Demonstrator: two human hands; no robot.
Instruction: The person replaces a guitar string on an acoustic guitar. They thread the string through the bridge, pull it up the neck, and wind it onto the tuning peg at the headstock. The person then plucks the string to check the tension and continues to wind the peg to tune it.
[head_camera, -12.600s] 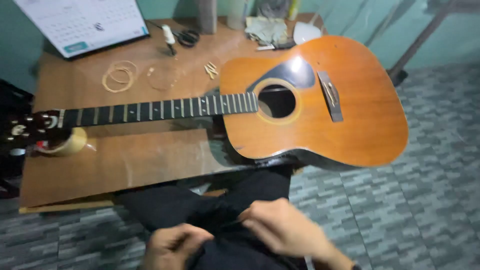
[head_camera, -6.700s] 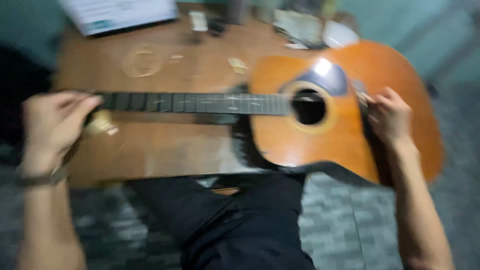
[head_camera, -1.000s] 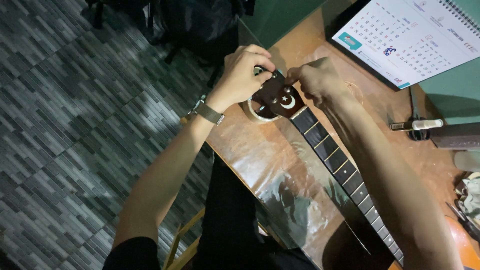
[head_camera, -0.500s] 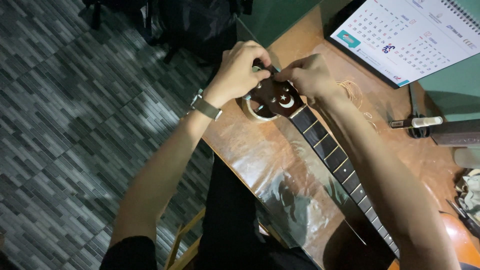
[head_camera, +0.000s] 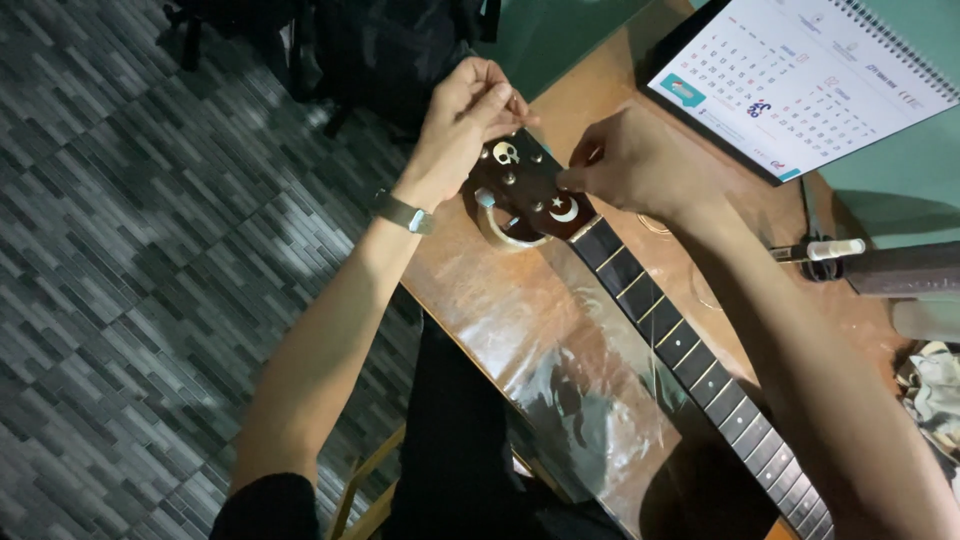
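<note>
Both hands pinch at the guitar headstock, left hand at its upper edge, right hand beside it, the headstock propped on a tape roll above the surface, steadying it.

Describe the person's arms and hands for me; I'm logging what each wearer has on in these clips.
Both forearms are bare, with no gloves on either hand. The left hand has a wristwatch with a dull grey-green band strapped just behind it. A dark short sleeve shows at the top of the left arm. The right hand and its wrist carry nothing that shows; no rings can be made out.
</note>
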